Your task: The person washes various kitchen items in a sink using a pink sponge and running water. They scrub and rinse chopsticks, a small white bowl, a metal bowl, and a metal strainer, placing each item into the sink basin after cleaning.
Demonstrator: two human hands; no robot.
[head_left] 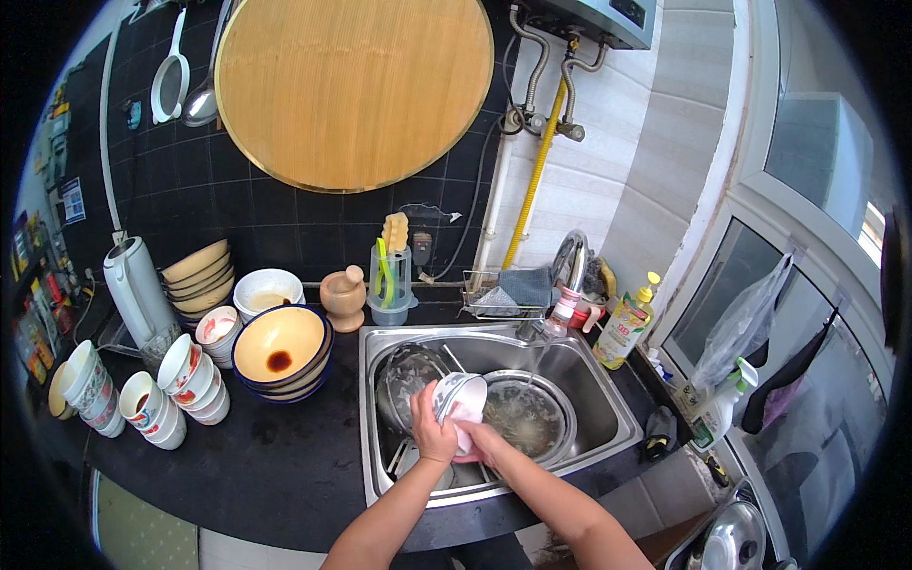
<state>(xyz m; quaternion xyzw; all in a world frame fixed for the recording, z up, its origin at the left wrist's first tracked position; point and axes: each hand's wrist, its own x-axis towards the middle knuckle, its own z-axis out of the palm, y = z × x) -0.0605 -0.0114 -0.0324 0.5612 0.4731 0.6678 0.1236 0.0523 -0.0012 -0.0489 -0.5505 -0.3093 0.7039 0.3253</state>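
Over the sink (pixel 622 410), my left hand (pixel 432 429) grips a small white bowl (pixel 463 390) with grey marks on its side, tilted. Pressed against the bowl is a pale cloth (pixel 465 418), held by my right hand (pixel 487 445); its fingers are partly hidden. Beneath and to the right, a round metal basin (pixel 534 429) holds cloudy water. A thin stream runs down from the faucet (pixel 572 258) near it. Left of my hands stands a metal pot or pan (pixel 392 388) in the sink, partly covered by my left hand and the bowl.
Left of the sink, the dark counter (pixel 275 465) bears stacked patterned bowls (pixel 195 380), large blue-rimmed bowls (pixel 285 347), a wooden mortar (pixel 343 302) and a utensil holder (pixel 389 285). A wire rack (pixel 503 290) and a soap bottle (pixel 627 323) stand behind and right of the sink.
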